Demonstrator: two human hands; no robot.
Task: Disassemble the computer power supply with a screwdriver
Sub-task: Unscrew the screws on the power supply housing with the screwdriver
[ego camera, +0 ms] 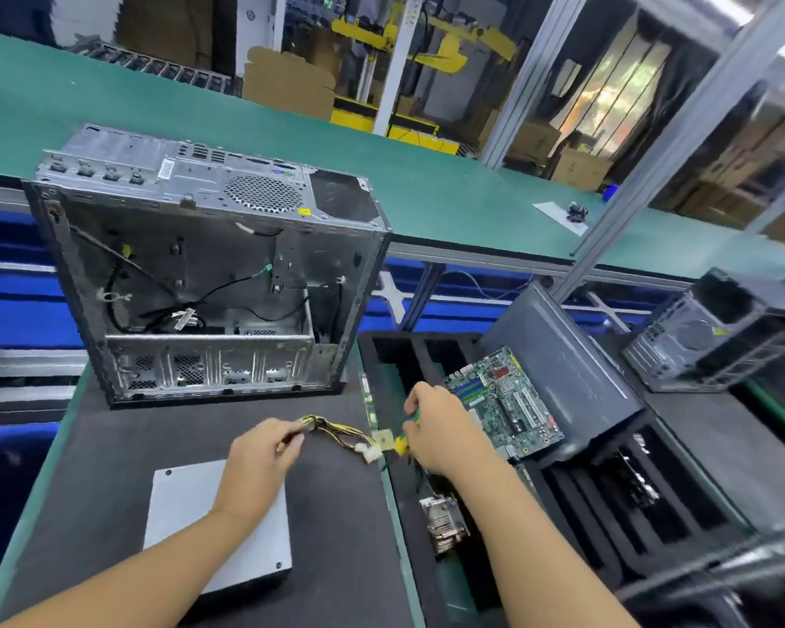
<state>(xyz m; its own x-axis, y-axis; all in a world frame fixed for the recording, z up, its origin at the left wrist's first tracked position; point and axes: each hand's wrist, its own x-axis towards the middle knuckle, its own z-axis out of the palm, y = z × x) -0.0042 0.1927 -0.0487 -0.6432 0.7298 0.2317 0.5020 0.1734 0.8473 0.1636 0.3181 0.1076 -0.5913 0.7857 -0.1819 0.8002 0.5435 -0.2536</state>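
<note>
Chassis (209, 283), an open grey steel tower case at 11 o'clock on the dark mat, is already stripped, and the green motherboard (504, 410) lies in the black foam tray (608, 469) at 3 o'clock. Grey sheet-metal power supply box (218, 528) lies flat at 7 o'clock, still closed, so its cover screws appear not yet removed. Left hand (264, 455) pinches the yellow-and-black cable harness (341, 437); right hand (436, 428) grips a green-and-yellow-handled screwdriver (404, 439).
</note>
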